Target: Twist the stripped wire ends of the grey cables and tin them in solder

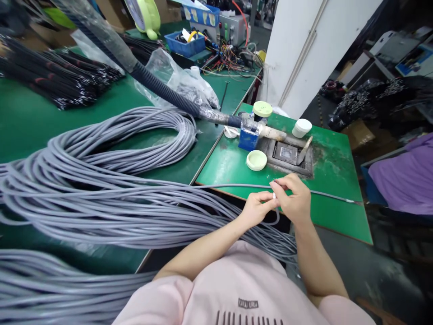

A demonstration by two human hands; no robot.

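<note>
My left hand (257, 208) pinches a grey cable (278, 218) close to its stripped end, where a bit of white shows between the fingers. Thumb and fingers of my right hand (293, 198) are closed on the fine wire ends (275, 181) at the tip of that cable. Both hands meet above the front edge of the green board (338, 180). Behind them another grey cable (326, 194) lies across the board, its bare end to the right. Just beyond are a shallow pale dish (256, 160) and a metal solder pot (287, 153).
Large coils of grey cable (101, 203) cover the table at left. A ribbed hose (169, 92) reaches over to the pot beside a blue box (248, 139). A white cup (301, 128), a scraper (305, 151) and a lidded jar (262, 109) stand around it. A white pillar (311, 49) rises behind.
</note>
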